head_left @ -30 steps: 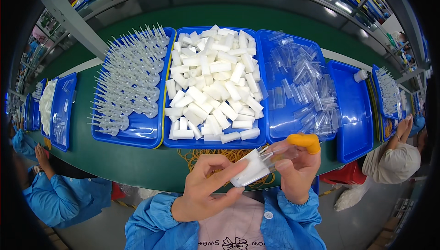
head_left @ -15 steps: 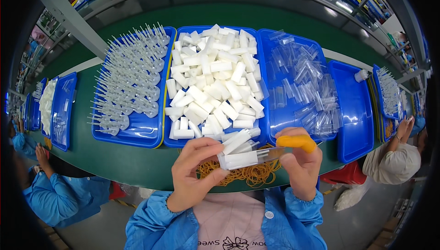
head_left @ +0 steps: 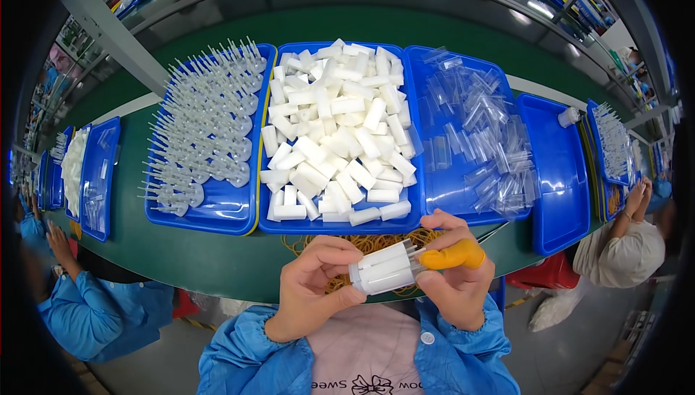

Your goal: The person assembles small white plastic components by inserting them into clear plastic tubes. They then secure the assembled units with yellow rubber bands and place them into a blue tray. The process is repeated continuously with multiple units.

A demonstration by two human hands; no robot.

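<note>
My left hand (head_left: 316,286) is closed on the base end of a pronged plastic part (head_left: 355,276). White foam blocks (head_left: 386,267) lie side by side along its prongs, whose thin tips stick out on the right. My right hand (head_left: 457,275), with a yellow finger cot (head_left: 455,254) on one finger, is closed at that tip end. Whether its fingers also hold a clear plastic sleeve is hard to make out. Both hands are above the table's near edge, over a pile of tan rubber bands (head_left: 308,244) partly hidden behind them.
Ahead stand blue trays holding upright pronged parts (head_left: 206,127), loose white foam blocks (head_left: 340,127) and clear plastic sleeves (head_left: 478,127). Another blue tray (head_left: 554,178) is at the right, with a small white part (head_left: 569,117) at its edge. Co-workers sit at both sides.
The foam blocks, splayed apart before, now sit close together around the prongs. My right hand has come left, nearer my left hand. The clear sleeve seen between the hands no longer shows plainly.
</note>
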